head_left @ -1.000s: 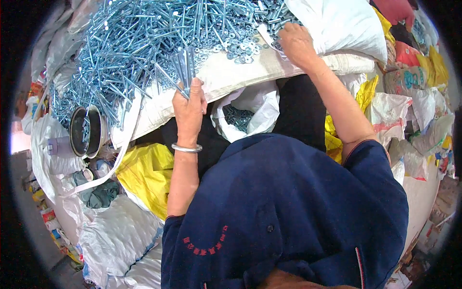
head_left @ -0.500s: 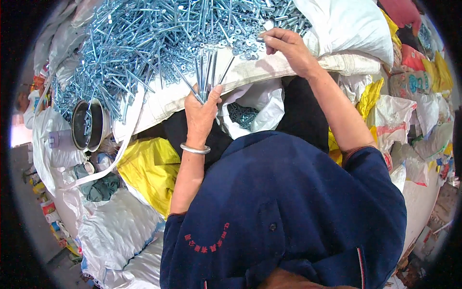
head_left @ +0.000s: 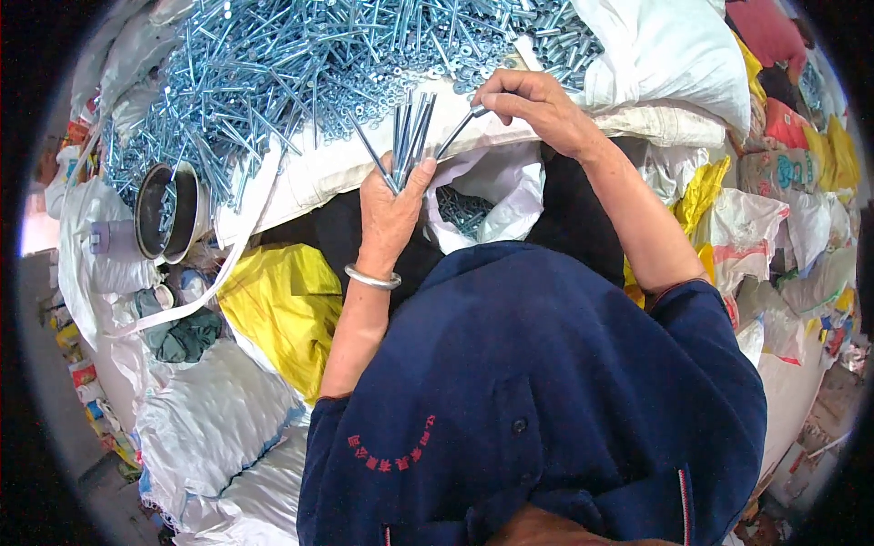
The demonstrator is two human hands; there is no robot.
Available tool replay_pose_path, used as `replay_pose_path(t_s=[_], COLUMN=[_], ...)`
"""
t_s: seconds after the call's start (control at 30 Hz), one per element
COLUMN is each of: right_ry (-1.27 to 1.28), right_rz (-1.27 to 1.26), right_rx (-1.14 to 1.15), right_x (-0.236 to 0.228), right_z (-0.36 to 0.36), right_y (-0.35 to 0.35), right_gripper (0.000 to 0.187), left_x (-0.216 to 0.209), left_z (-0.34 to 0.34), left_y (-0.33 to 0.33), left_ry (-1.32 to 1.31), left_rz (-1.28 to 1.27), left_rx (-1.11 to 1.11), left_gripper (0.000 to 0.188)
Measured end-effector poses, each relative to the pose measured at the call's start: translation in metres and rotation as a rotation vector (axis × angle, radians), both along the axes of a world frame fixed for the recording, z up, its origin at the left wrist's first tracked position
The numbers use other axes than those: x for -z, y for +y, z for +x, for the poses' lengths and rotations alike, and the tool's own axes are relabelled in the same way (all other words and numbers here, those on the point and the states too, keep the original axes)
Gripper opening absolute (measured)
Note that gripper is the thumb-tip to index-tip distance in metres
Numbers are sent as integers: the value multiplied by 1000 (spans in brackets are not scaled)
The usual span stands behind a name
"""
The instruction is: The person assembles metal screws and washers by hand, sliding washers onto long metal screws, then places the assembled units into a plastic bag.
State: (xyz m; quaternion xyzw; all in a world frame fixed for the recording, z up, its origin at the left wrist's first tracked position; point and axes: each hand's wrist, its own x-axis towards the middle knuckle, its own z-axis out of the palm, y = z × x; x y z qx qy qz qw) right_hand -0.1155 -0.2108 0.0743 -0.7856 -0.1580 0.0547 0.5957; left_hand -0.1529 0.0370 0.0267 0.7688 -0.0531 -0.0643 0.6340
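Observation:
My left hand (head_left: 390, 214) is closed around a fanned bunch of long, thin metal bolts (head_left: 414, 132), their tips pointing up and outward. One bolt (head_left: 455, 135) leans off to the right of the bunch. At its tip, my right hand (head_left: 546, 109) pinches a small metal sleeve (head_left: 479, 111); whether the sleeve has gone over the end is too small to tell. Beyond both hands spreads a heap of loose bolts (head_left: 300, 68), with washers (head_left: 446, 65) along its near edge. Shiny sleeves (head_left: 566, 45) lie at the heap's right side.
The heap rests on white woven sacking (head_left: 319, 182). Below my hands, an open white bag (head_left: 514, 187) holds metal parts. A dark-lined pan (head_left: 187, 223) sits left, above a yellow sack (head_left: 282, 305). A full white sack (head_left: 669, 55) bulges at the far right.
My right hand has come down and left from the heap's edge, bringing the sleeve to a bolt tip. My left hand has shifted slightly right with the bunch.

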Motion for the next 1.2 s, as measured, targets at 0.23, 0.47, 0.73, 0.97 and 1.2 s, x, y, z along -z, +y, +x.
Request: replay_pose_path(t_s=[0.23, 0.47, 0.73, 0.97, 1.2], right_ry=[-63, -332, -683, -716, -583], right_rz=[-188, -292, -1064, -909, -817], right_rx=[-144, 118, 196, 125, 164], right_x=[9, 27, 72, 68, 79], right_z=[-10, 14, 37, 44, 52], right_y=[17, 13, 22, 46, 59], right_gripper=[25, 29, 30, 20, 9], left_x=[2, 19, 54, 66, 69], left_z=[-1, -2, 12, 16, 19], left_y=[-3, 7, 57, 64, 60], left_ry=[-93, 186, 311, 348, 347], left_rz=[132, -210, -539, -736, -715], left_rx=[3, -46, -39, 91, 148], left_gripper=[35, 28, 25, 26, 30])
